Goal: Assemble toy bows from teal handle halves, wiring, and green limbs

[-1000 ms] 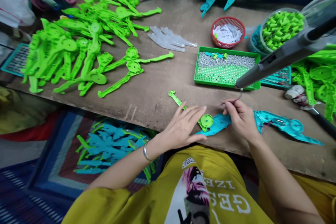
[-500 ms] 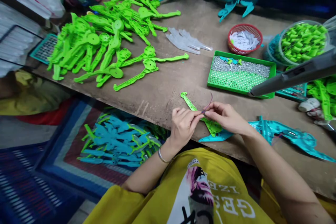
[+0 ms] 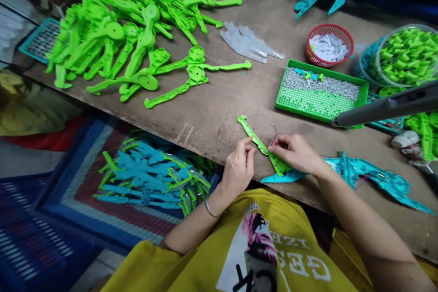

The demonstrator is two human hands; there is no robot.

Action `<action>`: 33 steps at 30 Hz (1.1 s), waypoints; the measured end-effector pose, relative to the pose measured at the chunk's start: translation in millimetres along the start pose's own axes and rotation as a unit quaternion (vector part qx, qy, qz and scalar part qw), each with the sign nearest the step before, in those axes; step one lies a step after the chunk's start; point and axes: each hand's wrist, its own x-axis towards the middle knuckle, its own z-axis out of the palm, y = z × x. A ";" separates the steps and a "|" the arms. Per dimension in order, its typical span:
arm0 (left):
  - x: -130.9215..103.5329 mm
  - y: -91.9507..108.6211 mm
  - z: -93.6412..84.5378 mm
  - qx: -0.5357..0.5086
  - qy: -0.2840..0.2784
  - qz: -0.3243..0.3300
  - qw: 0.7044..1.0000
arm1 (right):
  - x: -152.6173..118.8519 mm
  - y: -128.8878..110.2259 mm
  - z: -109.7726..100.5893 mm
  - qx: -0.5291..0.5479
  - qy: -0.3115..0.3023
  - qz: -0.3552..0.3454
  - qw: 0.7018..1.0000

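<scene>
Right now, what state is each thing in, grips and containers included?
Purple wire: pinched, one end sticking up
Right grip: shut on that wire
Left grip: thumb and forefinger apart, nothing visible between
Green part: lying partly beneath the right grip
Blue shell: lying hollow side up
Green tray: partly filled with metal bits
Red basket: holding white pieces
Clear tub: heaped with green pieces

Workshop (bench (image 3: 208,121), piled plastic parts (image 3: 148,39))

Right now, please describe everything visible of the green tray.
The green tray is rectangular and shallow, plastic-looking, with a perforated floor. It lies flat on the brown table. Silvery pieces cover its far part, with turquoise bits and green bits on top. A grey tool overlaps its near right corner; contact is unclear.
</scene>
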 end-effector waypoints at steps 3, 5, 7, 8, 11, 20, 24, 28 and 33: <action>-2.4 -0.5 2.5 -0.043 -0.026 -0.038 0.998 | 0.6 -4.2 3.5 -0.033 0.005 0.002 0.999; -1.8 0.0 4.1 -0.070 -0.033 -0.060 0.995 | 1.4 -6.3 4.7 -0.052 0.005 0.003 0.999; -0.5 0.9 4.8 -0.100 -0.032 -0.079 0.991 | 1.8 -7.8 5.1 -0.065 -0.002 0.005 0.998; 0.2 1.6 4.9 -0.119 -0.031 -0.088 0.988 | 1.8 -8.4 5.1 -0.070 -0.004 0.006 0.998; 1.4 4.0 4.6 -0.178 -0.029 -0.108 0.978 | 1.4 -9.5 5.8 -0.078 -0.005 0.011 0.997; -1.4 11.4 15.3 -0.403 -0.006 -0.225 0.887 | 0.2 3.8 10.3 -0.033 0.016 -0.018 0.999; 1.7 16.2 20.1 -0.498 -0.012 -0.274 0.823 | -3.5 6.7 9.2 -0.006 0.027 -0.035 0.999; 5.8 19.3 21.0 -0.536 -0.004 -0.304 0.788 | -9.1 1.2 8.1 -0.020 0.058 -0.029 0.998; 8.8 20.6 22.4 -0.559 -0.008 -0.313 0.767 | -12.9 -7.0 9.0 -0.052 0.084 -0.026 0.995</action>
